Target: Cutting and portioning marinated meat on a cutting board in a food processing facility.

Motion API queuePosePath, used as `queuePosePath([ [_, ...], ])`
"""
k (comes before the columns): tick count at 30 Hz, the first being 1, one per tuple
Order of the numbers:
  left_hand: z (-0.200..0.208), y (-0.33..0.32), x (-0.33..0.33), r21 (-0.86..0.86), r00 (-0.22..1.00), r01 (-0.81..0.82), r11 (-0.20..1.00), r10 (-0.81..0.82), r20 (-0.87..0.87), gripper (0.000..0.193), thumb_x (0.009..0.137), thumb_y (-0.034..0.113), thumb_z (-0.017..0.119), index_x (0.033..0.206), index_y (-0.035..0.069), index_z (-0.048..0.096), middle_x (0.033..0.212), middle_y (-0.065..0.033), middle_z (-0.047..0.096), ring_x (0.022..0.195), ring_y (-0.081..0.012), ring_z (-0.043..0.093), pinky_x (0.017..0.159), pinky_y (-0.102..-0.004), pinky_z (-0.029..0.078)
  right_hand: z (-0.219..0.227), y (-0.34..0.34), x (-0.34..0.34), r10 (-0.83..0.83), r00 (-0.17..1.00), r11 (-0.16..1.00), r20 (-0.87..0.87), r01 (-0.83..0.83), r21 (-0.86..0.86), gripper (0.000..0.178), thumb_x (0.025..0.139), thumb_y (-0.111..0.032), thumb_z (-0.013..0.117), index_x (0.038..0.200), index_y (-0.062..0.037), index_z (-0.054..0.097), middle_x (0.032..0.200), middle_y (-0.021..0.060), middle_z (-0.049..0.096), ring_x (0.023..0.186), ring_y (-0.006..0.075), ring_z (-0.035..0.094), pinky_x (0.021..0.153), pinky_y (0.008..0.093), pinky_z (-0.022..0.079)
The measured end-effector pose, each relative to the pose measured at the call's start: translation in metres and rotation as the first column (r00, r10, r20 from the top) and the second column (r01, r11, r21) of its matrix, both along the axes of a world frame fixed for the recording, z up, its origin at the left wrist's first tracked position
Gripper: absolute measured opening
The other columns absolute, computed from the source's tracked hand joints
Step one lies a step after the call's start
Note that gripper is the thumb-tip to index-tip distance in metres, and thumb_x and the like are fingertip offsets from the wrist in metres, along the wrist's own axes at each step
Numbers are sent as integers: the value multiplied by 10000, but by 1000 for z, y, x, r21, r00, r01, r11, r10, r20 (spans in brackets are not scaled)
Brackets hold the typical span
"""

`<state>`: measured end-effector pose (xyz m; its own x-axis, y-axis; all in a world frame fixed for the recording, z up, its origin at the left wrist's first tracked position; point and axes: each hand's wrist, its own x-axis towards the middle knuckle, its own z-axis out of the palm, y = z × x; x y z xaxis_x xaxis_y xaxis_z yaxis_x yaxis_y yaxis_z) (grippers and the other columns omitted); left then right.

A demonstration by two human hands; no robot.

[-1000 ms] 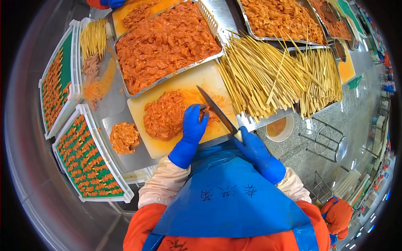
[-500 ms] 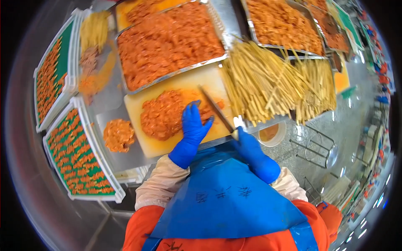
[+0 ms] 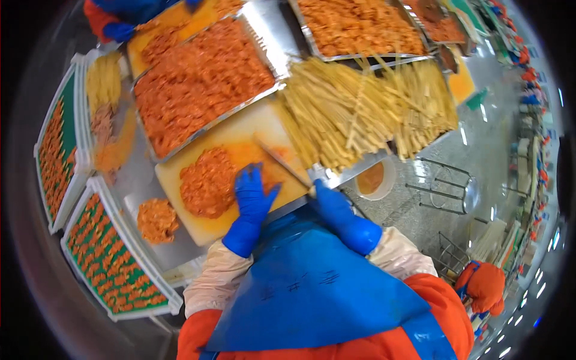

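Two gloved hands reach out past the apron (image 3: 300, 300), and the left one shows the clearest change. The right hand (image 3: 337, 210) stays wrapped around the handle of the knife (image 3: 283, 164), whose blade slants over the right part of the board (image 3: 255, 123), tip away from the body. The left hand (image 3: 251, 201), bent at the fingertips a second ago, now lies with fingers straight and thumb spread at the right edge of the meat (image 3: 206, 182); nothing shows in its grasp, though its underside is hidden. The meat sits on the left of the board in much the same mound, so the work seems little advanced. Just left of the board, a small heap (image 3: 157, 221) rests on the surface (image 3: 141, 187), unchanged, beside the nearer crate (image 3: 140, 246). Beyond, the tray (image 3: 207, 130) and sticks (image 3: 336, 108) appear farther left, probably because the head has turned. At the far left, a co-worker's hand (image 3: 119, 31) and sleeve (image 3: 95, 18) come into view
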<state>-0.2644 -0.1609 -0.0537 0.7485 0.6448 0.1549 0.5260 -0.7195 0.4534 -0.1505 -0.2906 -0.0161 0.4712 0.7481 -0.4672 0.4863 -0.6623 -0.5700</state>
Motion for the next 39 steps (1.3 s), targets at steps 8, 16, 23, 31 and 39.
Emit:
queuePosePath([
  [8, -3, -14, -13, -210, 1000, -5, 978, 3, -12, 621, 617, 276, 525, 1096, 3, 242, 1053, -190, 308, 982, -323, 280, 836, -375, 220, 25, -1, 4, 54, 998, 998, -42, -55, -39, 292, 684, -204, 463, 884, -47, 320, 683, 199, 478, 639, 353, 464, 519, 395, 355],
  [16, -4, -13, -16, -145, 997, -70, 987, 73, 12, 516, 565, 271, 564, 952, 1, 355, 930, -166, 376, 845, -308, 355, 743, -374, 292, 6, 6, -21, 183, 978, 980, -101, -189, -55, 223, 695, -164, 434, 819, -17, 321, 611, 218, 472, 572, 347, 472, 469, 401, 352],
  [23, -15, -5, -10, -125, 987, -141, 982, 148, 55, 453, 564, 221, 571, 911, 7, 373, 837, -165, 402, 764, -306, 392, 659, -356, 331, 3, 32, -25, 270, 962, 963, 36, -270, -22, 239, 686, -152, 423, 836, -17, 295, 596, 216, 472, 563, 361, 472, 476, 424, 354],
  [31, -11, -12, -7, -200, 994, -84, 976, 67, -88, 313, 550, 164, 556, 790, 25, 413, 726, -142, 422, 697, -293, 419, 582, -361, 350, -1, 27, -23, 243, 970, 970, 20, -244, 21, 263, 675, -156, 430, 862, -20, 305, 612, 213, 473, 578, 366, 470, 497, 413, 363],
  [39, 0, -1, 5, -296, 980, -43, 954, 97, 171, 341, 554, 180, 557, 838, 34, 440, 794, -148, 437, 758, -293, 418, 649, -343, 353, -5, -1, -3, 79, 997, 997, -13, -79, 16, 297, 654, -166, 474, 863, -19, 323, 613, 204, 470, 597, 357, 468, 493, 398, 359],
])
